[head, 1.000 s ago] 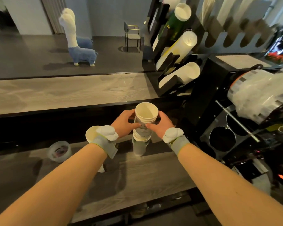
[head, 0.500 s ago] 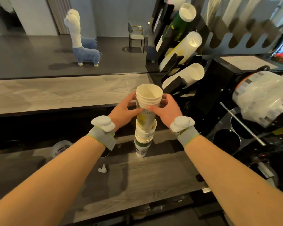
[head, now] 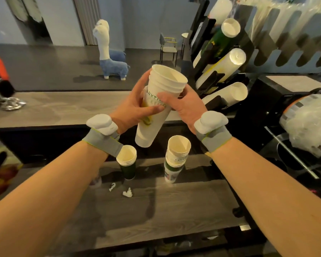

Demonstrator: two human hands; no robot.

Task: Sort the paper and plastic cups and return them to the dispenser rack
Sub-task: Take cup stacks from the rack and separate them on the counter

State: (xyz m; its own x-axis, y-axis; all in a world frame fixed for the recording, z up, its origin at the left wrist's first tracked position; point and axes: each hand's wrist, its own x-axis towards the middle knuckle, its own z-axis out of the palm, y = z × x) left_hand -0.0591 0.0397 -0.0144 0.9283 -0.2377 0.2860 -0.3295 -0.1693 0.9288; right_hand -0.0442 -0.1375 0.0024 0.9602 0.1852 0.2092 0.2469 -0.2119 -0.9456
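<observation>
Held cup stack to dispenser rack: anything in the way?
Nothing visible. The left hand and right hand hold the cup stack tilted in the air, and only open air lies between it and the rack to its right. The rack's visible slots hold cups; no free slot shows.

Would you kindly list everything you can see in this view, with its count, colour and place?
held cup stack: one, white with green print, tilted above the counter
white cup stack: one, white, upright on the counter, right
green cup stack: one, dark green outside, white inside, upright on the counter, left
paper scraps: two, white, on the counter
counter: one, grey wood, foreground
dispenser rack: one, black, upper right
racked cup stacks: at least three, mostly white, slanted in the dispenser rack
llama figure: one, white and blue, on the far floor
chair: one, grey, far floor
left hand: grips the held cup stack
right hand: grips the held cup stack
</observation>
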